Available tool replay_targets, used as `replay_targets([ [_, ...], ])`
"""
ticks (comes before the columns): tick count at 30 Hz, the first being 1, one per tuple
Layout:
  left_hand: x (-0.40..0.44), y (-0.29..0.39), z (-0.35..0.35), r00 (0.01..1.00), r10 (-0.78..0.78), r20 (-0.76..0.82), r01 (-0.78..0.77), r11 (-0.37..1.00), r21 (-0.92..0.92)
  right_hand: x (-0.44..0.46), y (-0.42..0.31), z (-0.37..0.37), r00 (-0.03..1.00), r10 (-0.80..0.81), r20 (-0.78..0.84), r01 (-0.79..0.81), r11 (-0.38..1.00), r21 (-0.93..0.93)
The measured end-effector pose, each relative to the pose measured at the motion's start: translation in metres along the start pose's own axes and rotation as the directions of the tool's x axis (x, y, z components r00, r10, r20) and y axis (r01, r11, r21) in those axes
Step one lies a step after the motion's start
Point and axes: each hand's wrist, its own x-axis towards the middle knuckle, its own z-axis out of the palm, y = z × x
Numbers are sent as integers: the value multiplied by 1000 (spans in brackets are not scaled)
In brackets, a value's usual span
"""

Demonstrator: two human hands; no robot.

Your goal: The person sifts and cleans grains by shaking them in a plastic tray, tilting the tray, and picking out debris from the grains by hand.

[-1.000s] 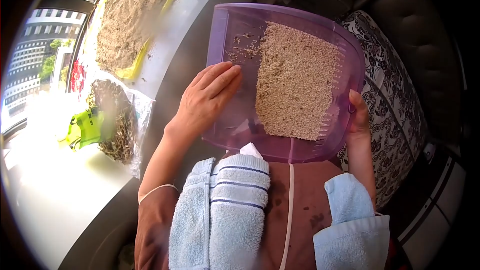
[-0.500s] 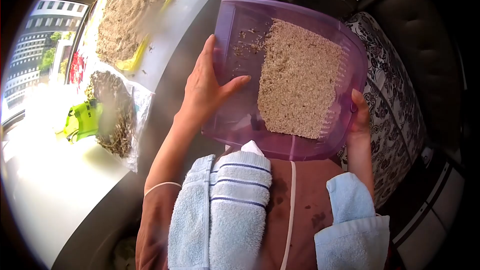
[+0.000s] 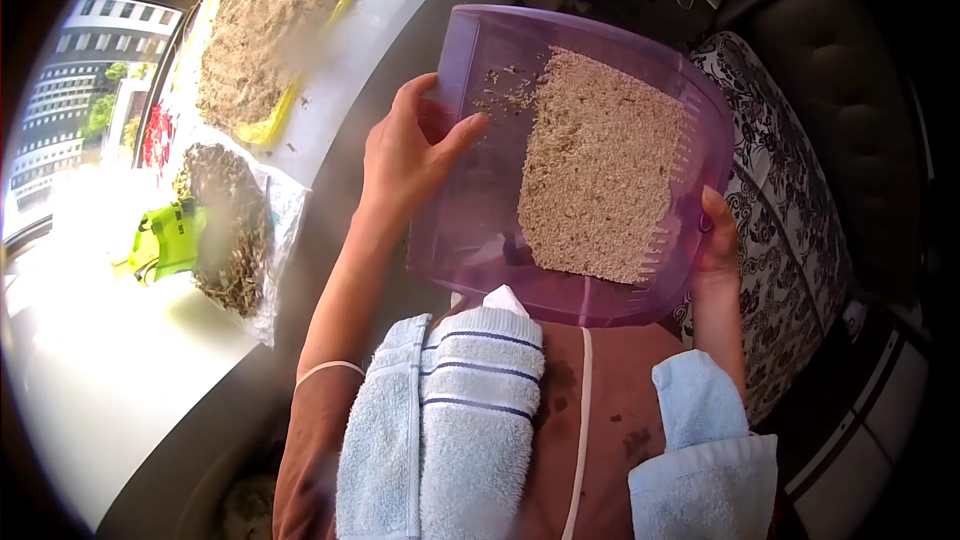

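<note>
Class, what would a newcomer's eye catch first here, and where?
The purple tray in the upper middle comes first, bearing pale grains, with the left hand and right hand at its sides. Next come the striped blue towel below it and the brown heap on yellow plastic at upper left.

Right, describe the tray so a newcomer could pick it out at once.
Find the brown shirt at bottom centre. Just above it in view is the broad tray, its right edge in the right hand, pale grains spread inside. Its see-through purple sets it apart from the patterned cloth beside it.
</note>
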Motion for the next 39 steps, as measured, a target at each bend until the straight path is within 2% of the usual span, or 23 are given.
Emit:
replay_targets([
  [2, 3, 6, 1, 1000, 18, 1, -18, 999, 42, -1, 1, 4, 1000, -20, 10, 20, 997, 78],
  [5, 6, -5, 6, 1000, 20, 19, -19, 996, -84, -2, 0, -1, 998, -40, -43, 40, 999, -7],
  [9, 18, -29, -10, 976, -68, 206, 153, 888, -434, -7, -4, -6, 998, -21, -56, 21, 1000, 0],
  [10, 21, -42, -11, 998, 55, 12, -53, 988, -142, -8, -3, -8, 997, -32, -74, 33, 999, 16],
  [11, 23, -56, -9, 963, 232, -135, -204, 960, 194, -10, -2, -9, 995, -42, -94, 45, 998, 32],
  [12, 25, -54, -8, 876, 434, -211, -274, 807, 523, -10, -3, -7, 995, -45, -91, 48, 998, 28],
  [13, 24, -51, -6, 919, 321, -230, -241, 917, 319, -11, -4, -2, 995, -48, -88, 50, 998, 23],
  [14, 25, -46, -2, 965, 208, -158, -187, 972, 139, -12, -5, -1, 995, -47, -84, 48, 999, 17],
  [16, 26, -15, 5, 999, 14, 39, -6, 978, -207, -11, -6, -5, 995, -57, -86, 55, 998, -28],
  [17, 30, -10, 10, 997, 15, 81, 5, 973, -232, -9, -7, -7, 994, -64, -83, 60, 997, -50],
  [20, 33, 6, 17, 991, -39, 130, 44, 998, -41, -10, -7, -4, 996, -54, -73, 52, 998, -29],
  [21, 33, 6, 21, 995, -20, 95, 34, 989, -146, -10, -7, -2, 995, -59, -86, 59, 998, -6],
  [23, 35, 6, 21, 986, -55, 155, 95, 961, -261, -9, -8, 2, 991, -69, -113, 74, 996, 42],
  [27, 46, -14, 19, 955, -90, 282, 223, 845, -486, -10, -8, -18, 993, -85, -87, 83, 996, -26],
  [29, 53, -52, 18, 999, -3, 55, 11, 989, -147, -10, -5, -21, 993, -91, -81, 90, 996, -19],
  [30, 57, -62, 19, 996, 79, -39, -78, 996, 48, -11, -7, -13, 992, -96, -85, 95, 995, -21],
  [31, 48, -36, 19, 911, 333, -242, -144, 809, 570, -12, -10, 3, 991, -99, -89, 97, 995, -26],
  [34, 49, -7, 14, 826, 512, -237, -364, 805, 469, -10, -12, 6, 994, -83, -67, 82, 997, -10],
  [35, 47, 7, 16, 811, 565, -149, -462, 776, 429, -9, -12, 4, 996, -73, -53, 73, 997, -3],
  [38, 48, 33, 32, 823, 567, 41, -556, 789, 260, -6, -15, 17, 994, -97, -46, 96, 995, -21],
  [39, 49, 39, 37, 808, 586, 62, -576, 764, 290, -5, -16, 18, 994, -97, -41, 97, 995, -21],
])
